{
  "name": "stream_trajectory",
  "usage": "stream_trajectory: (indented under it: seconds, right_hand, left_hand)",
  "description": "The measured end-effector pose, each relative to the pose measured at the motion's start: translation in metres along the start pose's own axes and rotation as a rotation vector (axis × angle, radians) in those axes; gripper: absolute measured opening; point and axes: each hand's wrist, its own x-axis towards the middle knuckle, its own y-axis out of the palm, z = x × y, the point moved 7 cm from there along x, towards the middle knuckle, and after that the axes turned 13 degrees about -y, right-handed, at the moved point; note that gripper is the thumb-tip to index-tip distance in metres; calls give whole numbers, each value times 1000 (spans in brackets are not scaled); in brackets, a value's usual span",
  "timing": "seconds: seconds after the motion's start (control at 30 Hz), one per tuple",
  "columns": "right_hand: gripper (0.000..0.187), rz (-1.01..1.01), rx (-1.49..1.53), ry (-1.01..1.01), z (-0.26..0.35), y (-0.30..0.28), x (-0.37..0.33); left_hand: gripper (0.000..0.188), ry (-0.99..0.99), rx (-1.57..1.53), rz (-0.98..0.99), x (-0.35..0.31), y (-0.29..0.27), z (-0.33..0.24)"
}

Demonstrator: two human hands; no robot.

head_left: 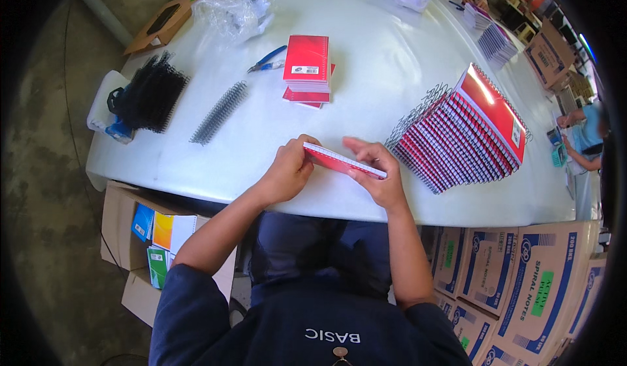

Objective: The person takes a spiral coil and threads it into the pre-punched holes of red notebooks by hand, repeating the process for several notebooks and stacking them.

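Note:
A red-covered notebook (341, 163) is held tilted above the near table edge, its white page edges facing up. My left hand (286, 172) grips its left end, fingers closed round it. My right hand (386, 182) has the other end, thumb along the cover; its raised forefinger is slightly blurred. Beyond my hands stands a small stack of red notebooks (307, 56). To the right leans a tall pile of spiral-bound red notebooks (457, 137). Loose dark wire spirals (219, 113) lie left of my hands, and blue-handled cutting pliers (268, 60) rest near the small stack.
A bundle of black spirals (151, 95) sits at the table's left edge. Clear plastic wrap (233, 18) and a cardboard box (163, 23) lie behind. Below the table are an open carton (121, 235) of notebooks and stacked cartons (539, 287). Other people work at the far right.

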Motion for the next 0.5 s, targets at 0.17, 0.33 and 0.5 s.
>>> stream_trajectory:
  seconds: [0.17,0.33,0.5]
  right_hand:
    - [27,146,-140,159,-8,1,-6]
    - [27,120,-194,92,0,1,-3]
    - [25,177,-176,51,-1,1,-5]
  left_hand:
    - [30,96,688,-623,32,-102,4]
    - [33,-329,756,-716,38,-173,48]
    - [31,-207,692,-787,25,-170,35]
